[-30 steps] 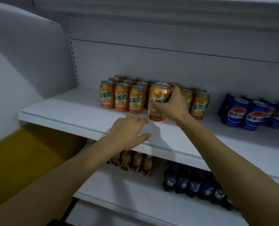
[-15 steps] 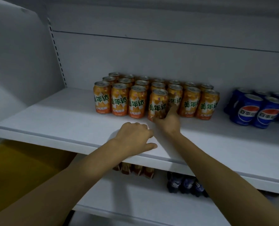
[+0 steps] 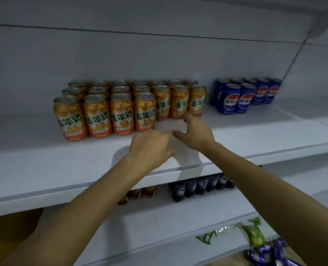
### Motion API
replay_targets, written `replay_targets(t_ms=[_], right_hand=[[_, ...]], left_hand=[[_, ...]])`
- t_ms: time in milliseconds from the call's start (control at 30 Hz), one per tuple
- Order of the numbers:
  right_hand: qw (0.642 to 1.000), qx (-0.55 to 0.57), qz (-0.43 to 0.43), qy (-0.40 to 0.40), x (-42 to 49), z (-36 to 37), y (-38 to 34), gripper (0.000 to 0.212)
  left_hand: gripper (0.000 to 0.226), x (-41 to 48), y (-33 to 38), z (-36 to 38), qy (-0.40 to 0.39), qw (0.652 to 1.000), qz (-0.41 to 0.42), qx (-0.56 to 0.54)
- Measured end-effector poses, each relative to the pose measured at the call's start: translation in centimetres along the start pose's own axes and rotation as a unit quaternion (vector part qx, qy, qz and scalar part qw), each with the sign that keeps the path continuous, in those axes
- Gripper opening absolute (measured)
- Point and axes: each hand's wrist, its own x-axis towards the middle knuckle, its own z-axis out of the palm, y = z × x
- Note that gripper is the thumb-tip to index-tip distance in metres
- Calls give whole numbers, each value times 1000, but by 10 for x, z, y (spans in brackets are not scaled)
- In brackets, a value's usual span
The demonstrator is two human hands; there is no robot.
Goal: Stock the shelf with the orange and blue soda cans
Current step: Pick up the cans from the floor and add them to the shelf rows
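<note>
Resting on shelf [image 3: 44, 160] near front edge, left hand [image 3: 149, 148] lies loosely curled, empty, likely bracing. Right hand [image 3: 195, 134] just beyond, spread, empty, fingers [image 3: 188, 119] by orange cans [image 3: 121, 112], probably squaring row. Blue cans [image 3: 245, 96] grouped toward back right.

Head view, close, down onto shelf [image 3: 44, 162]
</note>
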Motion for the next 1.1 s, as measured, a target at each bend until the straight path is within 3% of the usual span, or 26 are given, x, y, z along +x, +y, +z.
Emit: replay_targets(t_ms=[67,133,433,567,700,933,1100], right_hand=[[989,-147,17,-24,-17,-34,37,60],[973,-224,51,-31,-38,-68,78,63],[923,-303,230,-54,-196,-167,282,74],[892,-294,324,-112,-296,-182,379,74],[873,-247,389,-160,-370,-190,450,73],[848,-164,449,-228,-424,-146,530,71],[806,-63,506,-300,-449,-76,591,68]], left_hand=[[44,16,27,0,17,999,30,-24],[45,31,66,-1,20,997,69,-37],[47,63,319,16,50,953,266,-134],[52,57,447,62,-14,939,325,-115],[53,49,530,109,-83,928,353,-90],[51,47,591,189,-198,909,360,-68],[40,58,609,285,-362,876,300,-113]])
